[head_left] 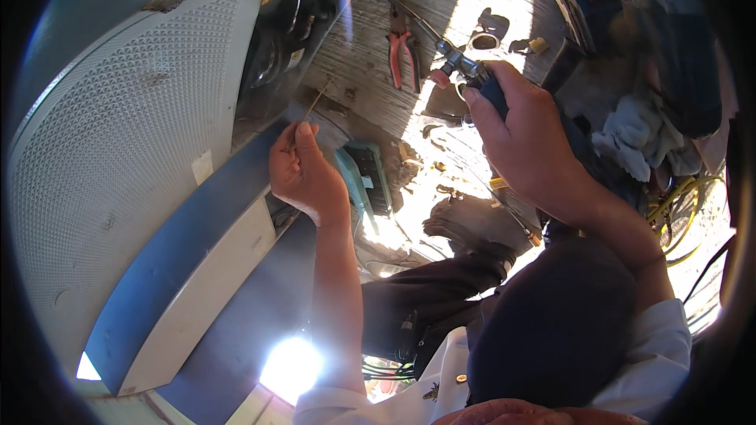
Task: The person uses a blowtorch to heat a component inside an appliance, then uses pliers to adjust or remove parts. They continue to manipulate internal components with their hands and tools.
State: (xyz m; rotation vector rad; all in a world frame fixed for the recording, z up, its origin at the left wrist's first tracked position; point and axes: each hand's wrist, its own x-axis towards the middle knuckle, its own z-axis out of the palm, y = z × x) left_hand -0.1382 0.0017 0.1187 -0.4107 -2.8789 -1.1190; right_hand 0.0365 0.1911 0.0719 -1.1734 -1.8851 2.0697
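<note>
- As I crouch over the work, my left hand [303, 173] pinches a thin, straight metal rod [315, 102] between thumb and fingertips; the rod slants up and away toward the open compartment of the appliance [126, 134].
- My right hand [524, 138] is closed around the dark handle of a torch [465, 71]: brass-and-silver fittings at the head, a small reddish knob on its side, a slim dark tube running from it up toward the compartment's top corner.
- Rod and torch sit apart, the rod near the compartment's lower edge, the torch out over the floor.
- The appliance has a pale perforated panel, curved by the lens, with a fine dimpled grid; grey smooth sheet-metal edges below it. Inside the opening are dark rounded parts and coiled tubing, in shadow, detail unclear.
- The plank floor [370, 55] is weathered, grey and grainy, with harsh sun patches.
- Pliers [403, 51] with red grips lie on the planks between rod and torch.
- A teal plastic piece [358, 177] lies just beside my left wrist.
- A blue power-tool case [587, 0] lies at upper right; crumpled grey-white rags [642, 142] beyond my right wrist; yellow cable loops [681, 205] near them.
- My dark-trousered knee hides the floor below the hands.
</note>
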